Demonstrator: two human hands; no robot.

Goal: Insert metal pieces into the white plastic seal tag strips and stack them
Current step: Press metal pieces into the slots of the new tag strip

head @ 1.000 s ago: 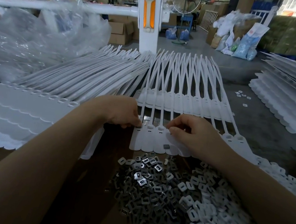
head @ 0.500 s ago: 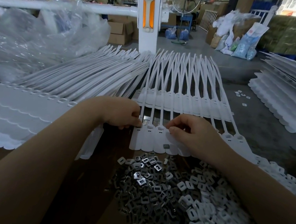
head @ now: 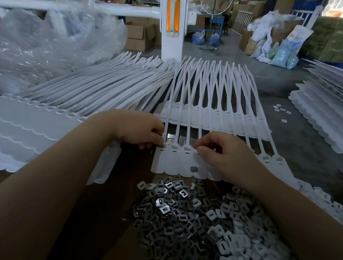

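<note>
Working strip: the joined row of flat white plastic seal tags (head: pixel 172 161) lies across the middle of the brown bench (head: pixel 99 217), its rounded tag ends toward the person and its thin tails running away toward the far edge.
Left hand: the left hand (head: pixel 141 130) sits at the left end of that row, fingers curled, thumb and fingertips pinching at the slot of the leftmost tag (whether a metal piece sits between them cannot be told).
Right hand: the right hand (head: pixel 222 153) rests on the row a few tags to the right, fingers curled down and pressed together on a tag head; what it pinches is hidden under the fingers.
Loose piece: one small dark square metal piece (head: pixel 193 169) lies on top of the row, just left of the right wrist.
Metal supply: a heap of small grey metal clips with rectangular holes (head: pixel 171 213) is piled on the near part of the bench, between the forearms.
White supply: a heap of small white plastic caps (head: pixel 246 237) adjoins it on the right, partly under the right forearm.
Second row: another row of white seal tags (head: pixel 215 118) lies just beyond the hands, tails fanning toward the far edge.
Left stack: a tall stack of white tag strips (head: pixel 20 127) fills the left side of the bench.
Beyond: crumpled clear plastic sheeting (head: pixel 49 40) lies at the far left corner.
</note>
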